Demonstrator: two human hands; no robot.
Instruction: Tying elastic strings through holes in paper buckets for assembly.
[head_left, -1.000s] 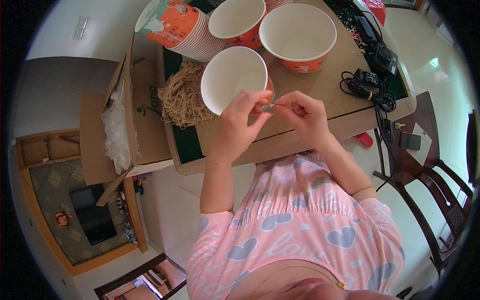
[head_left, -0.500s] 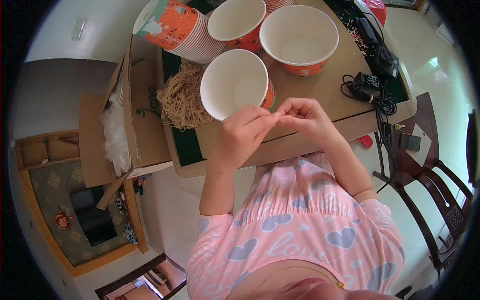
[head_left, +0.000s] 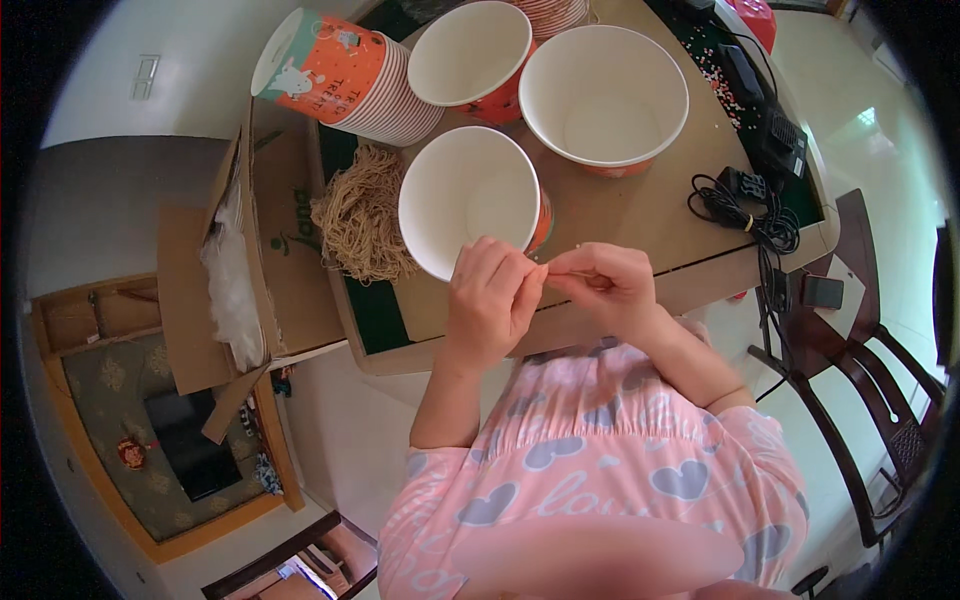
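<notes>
My left hand (head_left: 492,300) and my right hand (head_left: 607,285) meet fingertip to fingertip at the table's near edge. Both are closed in a pinch. Something thin and tan seems to run between the fingertips, too small to make out. Just beyond my left hand stands an orange paper bucket (head_left: 470,195), its white inside bare, with the knuckles overlapping its near rim. To its left lies a loose heap of tan paper-like string (head_left: 365,215).
Two more open paper buckets, a left one (head_left: 470,55) and a right one (head_left: 605,95), stand farther back. A nested stack of buckets (head_left: 345,75) leans at far left. Coiled black cables (head_left: 765,215) lie at right. An open cardboard box (head_left: 290,250) adjoins the table's left side.
The view has shifted, so the table and buckets sit lower in the picture. My hands remain together in a pinch, with the fingers slightly rearranged.
</notes>
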